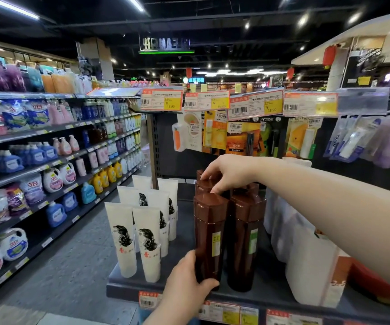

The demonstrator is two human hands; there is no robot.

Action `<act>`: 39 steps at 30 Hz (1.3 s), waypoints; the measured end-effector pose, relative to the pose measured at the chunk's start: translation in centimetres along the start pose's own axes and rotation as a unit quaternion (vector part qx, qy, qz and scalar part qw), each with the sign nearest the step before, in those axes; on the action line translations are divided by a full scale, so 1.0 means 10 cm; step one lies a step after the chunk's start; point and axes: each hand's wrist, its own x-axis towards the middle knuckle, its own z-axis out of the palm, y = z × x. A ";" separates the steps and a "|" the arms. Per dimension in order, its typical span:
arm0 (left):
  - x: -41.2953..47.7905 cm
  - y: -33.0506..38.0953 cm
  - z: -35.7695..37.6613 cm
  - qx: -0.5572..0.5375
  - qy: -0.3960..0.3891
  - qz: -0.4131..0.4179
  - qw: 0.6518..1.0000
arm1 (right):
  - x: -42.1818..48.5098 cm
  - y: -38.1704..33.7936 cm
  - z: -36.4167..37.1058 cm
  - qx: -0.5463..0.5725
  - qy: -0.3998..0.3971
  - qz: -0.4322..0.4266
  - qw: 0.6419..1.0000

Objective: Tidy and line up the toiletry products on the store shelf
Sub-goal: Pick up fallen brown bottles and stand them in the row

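The dark shelf (184,233) carries several groups of toiletry products. Near its front edge, about in the middle, stands a brown bottle (209,233), upright, with a yellow label on its side. The left hand (187,277) holds this bottle low on its body: the thumb lies across the front of the bottle near its base and the fingers wrap around the left side, so the hand is closed on it.

Just beside it on the right stands a second brown bottle (245,238), also upright, with a greenish label. Behind the front bottle there are more brown bottles in a row going toward the back of the shelf. The right hand (226,172) reaches over them from the right side, and its fingertips touch the cap of a rear brown bottle (204,184). The fingers are bent down around the cap, and it seems they pinch it, but the view there is not clear enough to be sure.

At the left side of the shelf stand the white tubes (133,233) with a black drawing of hair, in two rows from the front edge to the back. At the right side stand white pouches (306,266), partly hidden by the right forearm. Price tags (219,311) hang along the front edge.
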 end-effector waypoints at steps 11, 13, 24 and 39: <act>-0.04 0.01 0.02 0.003 0.002 -0.001 1.000 | -0.01 0.00 0.04 0.002 0.019 -0.011 1.000; -0.04 0.01 0.01 0.005 0.001 0.003 1.000 | -0.01 0.01 0.04 0.007 0.016 -0.008 1.000; -0.03 0.03 -0.02 0.000 -0.006 0.011 1.000 | -0.06 -0.01 0.04 0.026 0.011 0.012 1.000; -0.13 0.08 -0.21 -0.036 0.076 0.061 0.995 | -0.49 -0.17 0.06 0.051 0.178 0.022 0.982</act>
